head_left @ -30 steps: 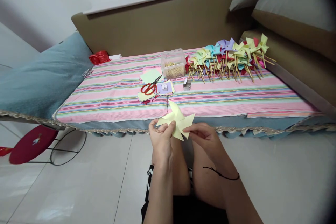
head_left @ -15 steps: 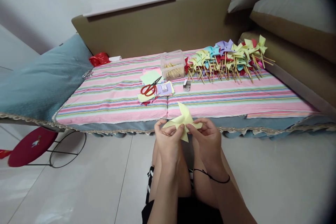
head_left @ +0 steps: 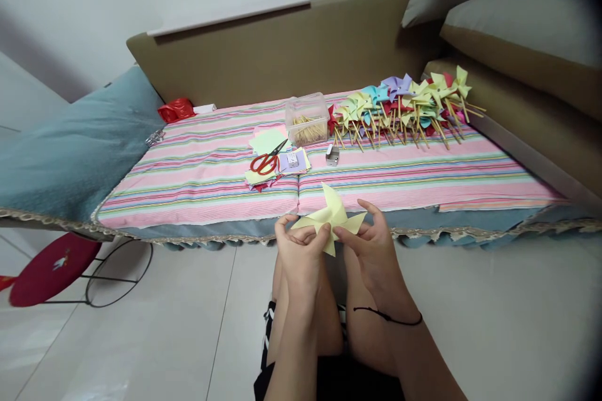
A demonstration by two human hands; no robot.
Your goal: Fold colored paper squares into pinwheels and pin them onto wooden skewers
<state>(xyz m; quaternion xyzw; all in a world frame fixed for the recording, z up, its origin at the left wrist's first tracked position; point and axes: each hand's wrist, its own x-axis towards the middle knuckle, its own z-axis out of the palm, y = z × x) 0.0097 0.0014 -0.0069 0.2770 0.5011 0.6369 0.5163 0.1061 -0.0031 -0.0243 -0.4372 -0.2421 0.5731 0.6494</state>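
A pale yellow paper pinwheel (head_left: 335,207) without a stick is held over my knees, just in front of the couch edge. My left hand (head_left: 301,250) grips its left side, thumb pressed near the centre. On the right side, my right hand (head_left: 374,250) pinches the paper by the centre with the thumb, while its index finger is raised away. Beyond lie red-handled scissors (head_left: 266,164) on coloured paper squares (head_left: 268,140), with a small white box (head_left: 292,159) on another paper stack. A small grey-and-white open box (head_left: 332,155) sits to their right.
A clear plastic box (head_left: 305,119) holds many short wooden sticks. Finished pinwheels (head_left: 399,106) on sticks are heaped to its right. A red plastic bag (head_left: 176,110) lies at the far left of the striped cloth (head_left: 202,169). A red stool (head_left: 56,266) stands on the floor at left.
My right index finger has lifted off the pinwheel's right blade, and the right hand has opened slightly outward. The left hand keeps its grip. The view has shifted a little.
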